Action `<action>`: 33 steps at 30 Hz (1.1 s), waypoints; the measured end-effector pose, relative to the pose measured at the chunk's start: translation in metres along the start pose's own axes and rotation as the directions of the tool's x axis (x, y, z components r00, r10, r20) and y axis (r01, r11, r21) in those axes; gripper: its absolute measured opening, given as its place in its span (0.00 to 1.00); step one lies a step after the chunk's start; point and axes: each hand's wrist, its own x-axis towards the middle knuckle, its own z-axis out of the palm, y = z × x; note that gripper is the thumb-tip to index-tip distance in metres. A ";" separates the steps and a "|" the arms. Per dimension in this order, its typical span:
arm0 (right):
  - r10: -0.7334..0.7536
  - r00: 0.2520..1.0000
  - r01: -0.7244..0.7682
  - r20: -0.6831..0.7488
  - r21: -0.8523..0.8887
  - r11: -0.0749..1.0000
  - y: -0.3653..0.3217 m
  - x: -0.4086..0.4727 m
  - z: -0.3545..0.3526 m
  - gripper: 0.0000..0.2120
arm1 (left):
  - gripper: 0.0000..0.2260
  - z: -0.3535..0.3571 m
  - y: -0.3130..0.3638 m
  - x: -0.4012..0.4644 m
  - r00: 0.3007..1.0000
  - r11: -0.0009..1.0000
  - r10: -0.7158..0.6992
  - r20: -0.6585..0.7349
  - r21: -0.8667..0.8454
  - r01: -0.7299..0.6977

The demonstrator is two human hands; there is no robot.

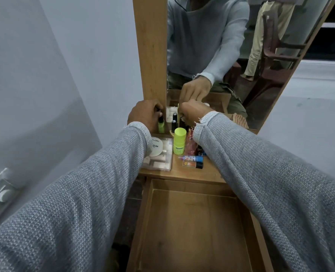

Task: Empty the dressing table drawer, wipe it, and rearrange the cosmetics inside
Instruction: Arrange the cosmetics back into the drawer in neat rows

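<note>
Both hands worked the worktop (198, 174) rear. Your left hand (145, 114) gripped an upright green bottle (161, 125); your right hand (194, 112) pinched something unclear. Drawer (192, 228) lay nearer you, below.

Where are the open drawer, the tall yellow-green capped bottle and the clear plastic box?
open drawer (192, 222), head view, bare wooden floor.
tall yellow-green capped bottle (180, 141), head view, upper body below cap.
clear plastic box (160, 160), head view, lid.
</note>
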 end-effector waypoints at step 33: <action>-0.186 0.980 0.169 0.066 0.208 0.963 -0.057 -0.156 0.062 0.06 | 0.07 0.039 -0.018 -0.197 0.975 0.981 0.063 0.214 -0.192 -0.021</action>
